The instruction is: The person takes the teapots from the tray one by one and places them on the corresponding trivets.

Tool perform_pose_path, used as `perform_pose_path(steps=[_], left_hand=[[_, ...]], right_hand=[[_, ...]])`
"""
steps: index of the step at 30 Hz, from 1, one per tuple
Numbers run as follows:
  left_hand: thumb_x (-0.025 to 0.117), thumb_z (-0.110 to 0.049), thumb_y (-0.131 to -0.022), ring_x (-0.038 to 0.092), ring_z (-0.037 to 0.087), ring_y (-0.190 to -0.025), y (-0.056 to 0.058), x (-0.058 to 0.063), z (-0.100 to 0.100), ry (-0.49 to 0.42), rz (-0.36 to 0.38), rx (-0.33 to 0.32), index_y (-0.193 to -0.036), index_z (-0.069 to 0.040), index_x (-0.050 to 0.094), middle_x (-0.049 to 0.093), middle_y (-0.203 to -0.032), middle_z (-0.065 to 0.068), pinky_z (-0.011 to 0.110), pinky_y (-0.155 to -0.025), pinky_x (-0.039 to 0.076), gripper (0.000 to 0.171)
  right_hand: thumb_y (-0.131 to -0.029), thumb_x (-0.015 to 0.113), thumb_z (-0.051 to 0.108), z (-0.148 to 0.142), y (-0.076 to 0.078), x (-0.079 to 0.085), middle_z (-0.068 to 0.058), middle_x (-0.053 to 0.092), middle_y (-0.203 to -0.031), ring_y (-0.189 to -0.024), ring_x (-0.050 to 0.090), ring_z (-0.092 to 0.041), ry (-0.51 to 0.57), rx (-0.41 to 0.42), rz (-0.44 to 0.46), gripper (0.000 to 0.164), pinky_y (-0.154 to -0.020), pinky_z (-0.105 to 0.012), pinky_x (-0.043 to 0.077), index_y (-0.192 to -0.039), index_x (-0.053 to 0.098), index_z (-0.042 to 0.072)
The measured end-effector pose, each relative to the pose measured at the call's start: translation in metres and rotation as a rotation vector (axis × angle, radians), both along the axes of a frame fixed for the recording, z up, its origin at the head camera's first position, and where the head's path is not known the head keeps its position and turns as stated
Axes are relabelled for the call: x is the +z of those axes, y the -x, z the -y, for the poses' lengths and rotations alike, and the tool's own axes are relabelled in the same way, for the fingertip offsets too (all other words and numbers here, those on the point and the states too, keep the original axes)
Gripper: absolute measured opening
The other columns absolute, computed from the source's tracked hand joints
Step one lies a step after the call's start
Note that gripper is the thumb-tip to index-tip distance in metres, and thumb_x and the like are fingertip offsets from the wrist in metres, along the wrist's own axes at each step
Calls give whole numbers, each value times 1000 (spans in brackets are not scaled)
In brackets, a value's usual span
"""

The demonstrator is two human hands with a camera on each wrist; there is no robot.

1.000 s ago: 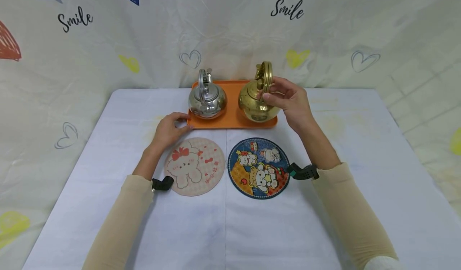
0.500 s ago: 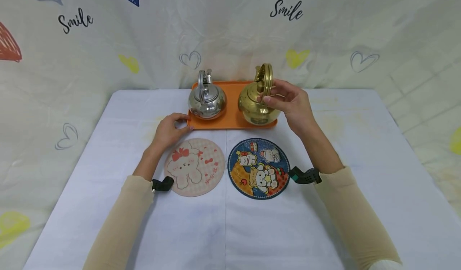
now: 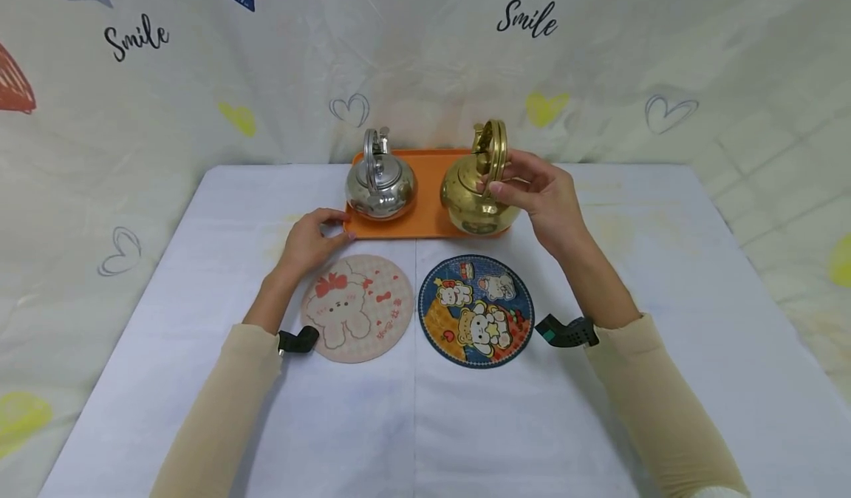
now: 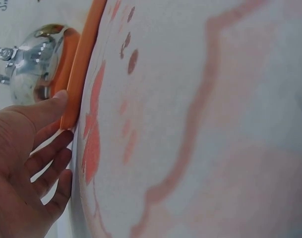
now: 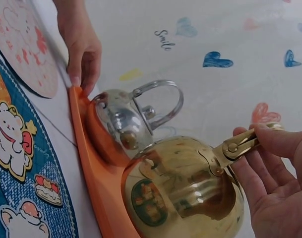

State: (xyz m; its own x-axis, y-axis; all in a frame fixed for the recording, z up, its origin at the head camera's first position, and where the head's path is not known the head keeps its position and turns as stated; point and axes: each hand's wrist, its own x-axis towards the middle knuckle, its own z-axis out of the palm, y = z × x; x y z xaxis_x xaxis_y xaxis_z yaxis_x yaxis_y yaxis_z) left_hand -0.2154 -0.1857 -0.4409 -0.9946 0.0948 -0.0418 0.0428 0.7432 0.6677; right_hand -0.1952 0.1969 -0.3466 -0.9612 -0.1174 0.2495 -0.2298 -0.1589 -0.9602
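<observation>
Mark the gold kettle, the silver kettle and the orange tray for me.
Gold kettle [image 3: 473,199]: head view, front of its round body.
Silver kettle [image 3: 384,193]: head view, front of its round body.
Orange tray [image 3: 428,195]: head view, bare surface between the kettles.

Both arms wear plain beige sleeves, the left sleeve [image 3: 216,413] and the right sleeve [image 3: 665,409] alike, long and fairly close-fitting, with lightly creased cloth. Each ends in a wide, straight cuff band just behind the wrist. A scrap of white fabric [image 3: 721,492] shows beside the right sleeve at the bottom edge. The left hand [image 3: 312,238] and right hand [image 3: 545,195] are bare. On the left wrist sits a small, angular black device [image 3: 299,340]; on the right, a black strapped unit [image 3: 572,332] bears a green patch [image 3: 549,335].
</observation>
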Motion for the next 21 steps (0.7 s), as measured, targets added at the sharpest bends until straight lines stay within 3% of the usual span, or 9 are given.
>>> perform_pose_path(steps=[21], left_hand=[[75,-31,-97,55,35,-131,0,1,-1,-9,21,8,-136,-12,66,61,-146,12,53,-115,45,45]], right_hand=[[-89,77,-5,0,-11,5,2,74,-96,-87,75,-13,5,7,18,41,-83,-22,62,-127,74,9]])
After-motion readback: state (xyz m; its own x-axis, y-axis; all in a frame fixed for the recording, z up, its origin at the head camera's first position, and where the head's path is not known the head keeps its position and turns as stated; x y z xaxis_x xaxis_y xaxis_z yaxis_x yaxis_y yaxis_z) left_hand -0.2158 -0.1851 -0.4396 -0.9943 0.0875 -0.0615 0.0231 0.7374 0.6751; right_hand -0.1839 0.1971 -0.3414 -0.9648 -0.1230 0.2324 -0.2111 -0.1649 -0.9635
